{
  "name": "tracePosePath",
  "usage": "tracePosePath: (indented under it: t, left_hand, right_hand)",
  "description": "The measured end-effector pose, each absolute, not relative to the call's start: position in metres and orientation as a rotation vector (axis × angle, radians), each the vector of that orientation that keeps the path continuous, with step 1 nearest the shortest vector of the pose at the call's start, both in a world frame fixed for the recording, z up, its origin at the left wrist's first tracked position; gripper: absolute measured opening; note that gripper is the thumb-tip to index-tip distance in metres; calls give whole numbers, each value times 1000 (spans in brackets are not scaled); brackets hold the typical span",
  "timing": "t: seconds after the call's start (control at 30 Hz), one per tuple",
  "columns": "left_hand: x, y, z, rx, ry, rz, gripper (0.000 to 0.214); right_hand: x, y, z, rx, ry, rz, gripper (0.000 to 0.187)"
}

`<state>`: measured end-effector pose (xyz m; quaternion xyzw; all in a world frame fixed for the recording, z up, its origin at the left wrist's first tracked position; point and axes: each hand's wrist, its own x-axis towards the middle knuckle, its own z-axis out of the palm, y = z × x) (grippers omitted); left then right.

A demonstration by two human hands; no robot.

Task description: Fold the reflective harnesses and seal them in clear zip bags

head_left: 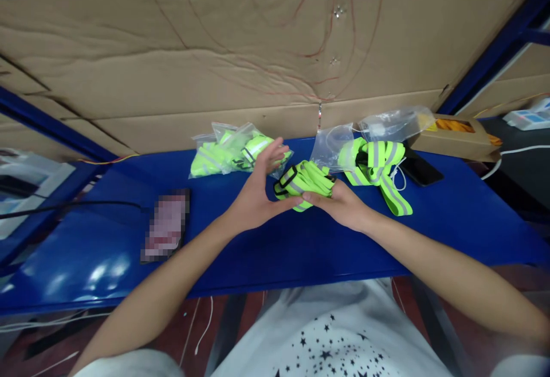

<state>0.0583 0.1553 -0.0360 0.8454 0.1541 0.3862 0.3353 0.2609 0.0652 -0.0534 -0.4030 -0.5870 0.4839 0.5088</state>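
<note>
A folded neon-green reflective strap (304, 183) with a black buckle is held above the blue table (266, 245). My right hand (339, 204) grips it from below, fingers curled round the bundle. My left hand (260, 185) touches its left end with the thumb while the fingers stand spread and raised. Behind my left hand lie bagged green straps (226, 150) in clear plastic. To the right lies a loose pile of green and grey reflective straps (378, 168).
Empty clear bags (387, 122) lie behind the loose pile. A black phone (421, 169) sits to its right, a cardboard box (458, 136) beyond. A blurred dark rectangle (165, 225) rests on the table's left. Cardboard sheeting (240, 50) backs the table.
</note>
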Motion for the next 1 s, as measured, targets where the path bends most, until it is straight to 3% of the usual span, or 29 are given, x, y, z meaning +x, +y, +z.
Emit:
tracePosePath:
  t: [0.17,0.27,0.4,0.6,0.8,1.0]
  left_hand:
    - [59,144,-47,1650,545,465,75]
    - [66,139,-52,1492,638,538,72]
    - [70,131,-55,1610,692,616,57]
    - [70,115,-56,1795,687,832,47]
    - [71,130,-47,1065,688,898,50]
    - [64,153,-44,955,726,955,48]
  right_hand:
    - [264,62,-50,-927,-1595,1316,38]
    - [253,59,-54,-954,-1276,1398,47]
    - [234,51,-56,-950,-826,1472,82]
    - [235,50,-54,-1080,-1007,1227,105]
    - [249,59,-53,-1284,-1861,492,56]
    - [293,72,-44,-1324,-2132,126,35]
